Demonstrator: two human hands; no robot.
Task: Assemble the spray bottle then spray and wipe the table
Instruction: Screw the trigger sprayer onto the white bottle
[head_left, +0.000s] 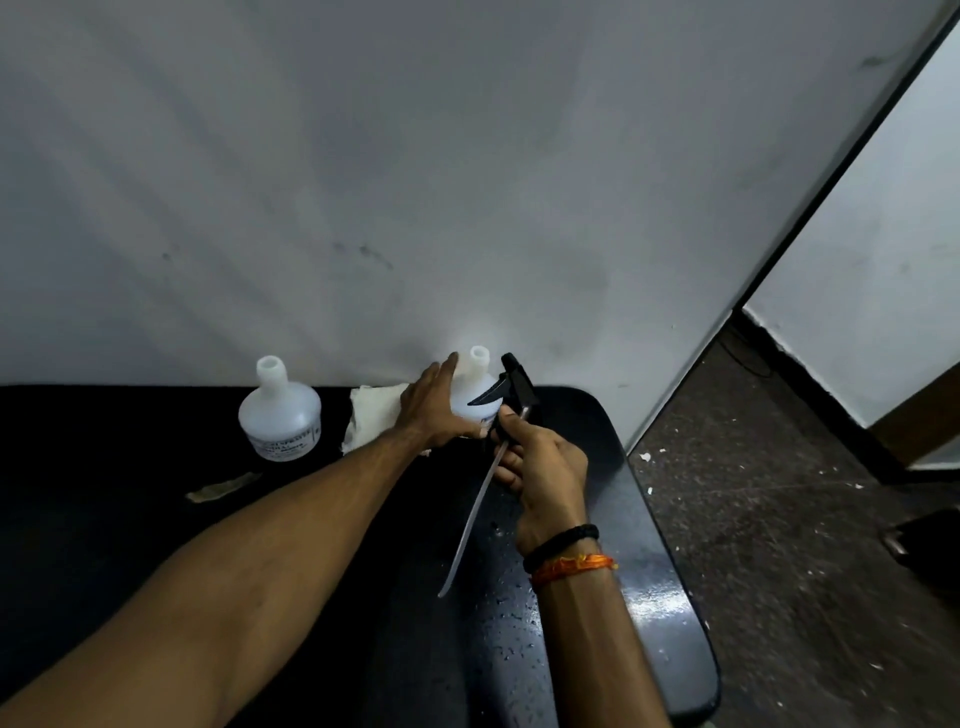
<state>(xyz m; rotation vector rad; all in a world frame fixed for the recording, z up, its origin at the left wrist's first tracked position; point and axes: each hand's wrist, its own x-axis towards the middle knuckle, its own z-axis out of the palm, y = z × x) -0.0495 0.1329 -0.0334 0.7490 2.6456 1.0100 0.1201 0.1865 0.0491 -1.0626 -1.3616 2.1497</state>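
A white plastic bottle (477, 387) with an open neck stands at the back of the black table (156, 519), near the wall. My left hand (434, 410) wraps around its left side and holds it upright. My right hand (540, 462) grips a black trigger spray head (511, 387) just right of the bottle; its long clear dip tube (470, 519) hangs down towards me, outside the bottle. A crumpled white cloth (371, 413) lies on the table just left of my left hand.
A second white open-necked bottle (280, 410) stands to the left of the cloth. A small scrap (223, 487) lies in front of it. Water droplets speckle the table's right part (511, 623). The table's rounded right edge drops to a speckled floor (779, 519).
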